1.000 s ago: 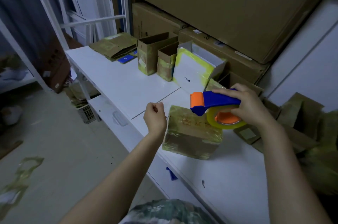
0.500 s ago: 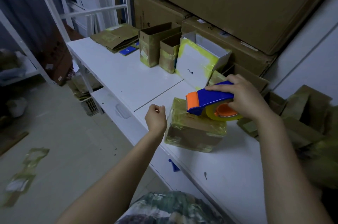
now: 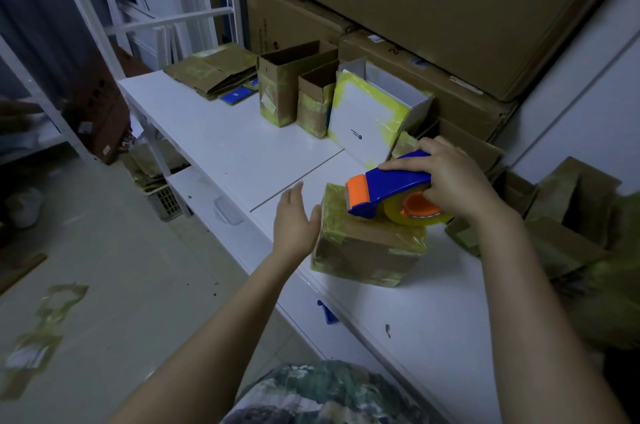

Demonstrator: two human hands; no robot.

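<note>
We start at the right hand (image 3: 453, 181), whose fingers curl over the blue handle of a tape dispenser (image 3: 388, 189), forefinger laid along its top. It holds the tool low, so that the yellowish roll sits on the top face of a small brown box (image 3: 367, 247) and the orange blade end points toward the box's far left corner. The left hand (image 3: 294, 219) is spread flat, fingers straight and holding nothing, at the box's left side with the thumb by its edge (we cannot tell whether the palm actually presses the cardboard). The box stands on the white table (image 3: 225, 139) near its front edge, and its corners, lower edge and top already carry bands of yellowish tape. We therefore judge the sealing to be well along. What seems left is to draw this strip across the top, tear it at the blade and smooth it down. Farther back on the table stand two open cartons (image 3: 287, 87), a white box (image 3: 374, 112) edged in tape, and some flattened cartons (image 3: 214, 72).
</note>
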